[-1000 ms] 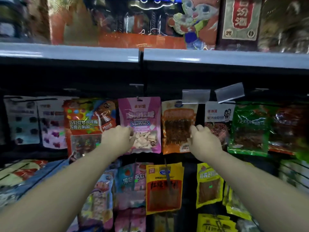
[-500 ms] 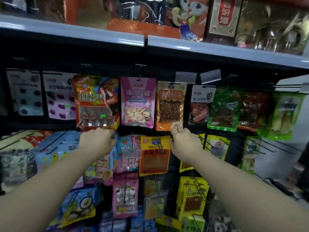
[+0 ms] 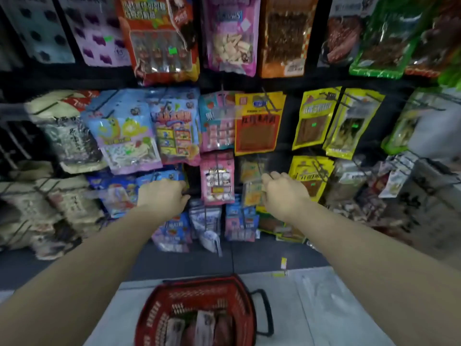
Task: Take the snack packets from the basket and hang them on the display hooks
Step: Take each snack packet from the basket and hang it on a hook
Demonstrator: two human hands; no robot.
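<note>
Reaching forward at the lower rows of a snack display, two bare arms are extending over a red basket [image 3: 243,299] standing on the floor below. At far left, pale sacks [image 3: 62,136] are lying stacked beside blue packets [image 3: 124,131]. The left hand [image 3: 161,196] is hovering in front of a blue packet, knuckles toward the camera and fingers curling away; whether they are gripping anything cannot be told. Between the hands, a pink packet [image 3: 217,178] is hanging on its hook. The right hand [image 3: 284,193] is hovering just beside a yellow packet [image 3: 311,176], fingers likewise curling out of sight, apparently holding nothing. The snack packets [image 3: 199,325] still to be hung are lying in the basket, near the bottom edge, with its black handle [image 3: 265,310] folding down at the right. Risk: the hooks are crowded and overlapping, so a hand withdrawing or dropping toward the basket is likely to brush a hanging packet and knock it loose. Motion blur is also obscuring the hook tips.
</note>
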